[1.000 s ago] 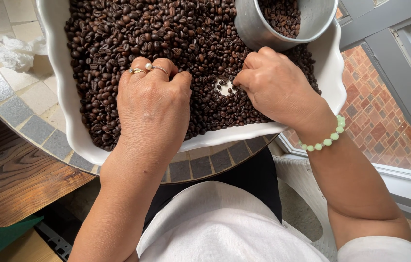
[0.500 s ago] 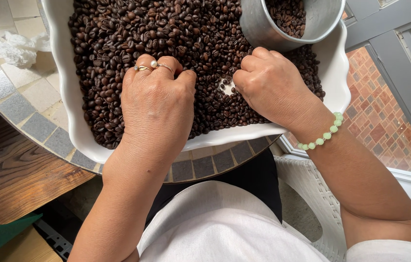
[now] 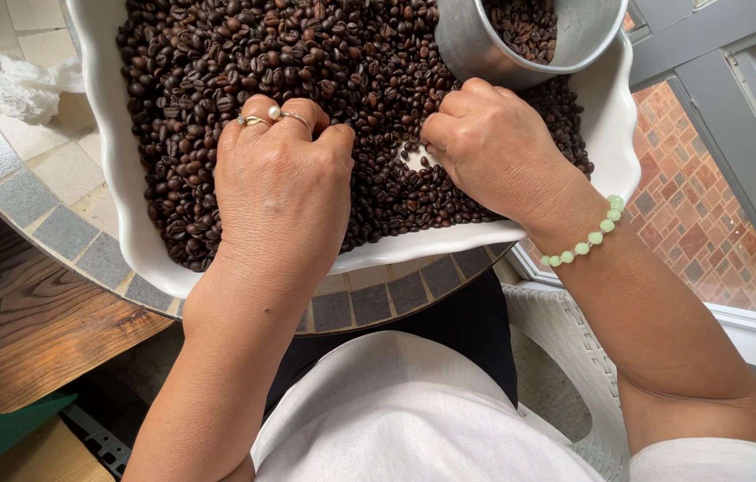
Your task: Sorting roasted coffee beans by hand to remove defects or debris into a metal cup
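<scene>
A white scalloped dish is filled with dark roasted coffee beans. My left hand, wearing rings, rests knuckles-up on the beans near the dish's front, its fingers curled down into them. My right hand, with a green bead bracelet at the wrist, is curled into the beans just right of a small bare white patch of the dish bottom. A metal cup holding more beans stands in the dish's far right corner, just beyond my right hand. The fingertips of both hands are hidden.
The dish sits on a round tiled table with a wooden rim. Crumpled white paper lies at the left. A window frame and brick paving outside are on the right. A white wicker chair is under me.
Both hands stay curled in the beans and shift only slightly. The bare patch between them stays about the same.
</scene>
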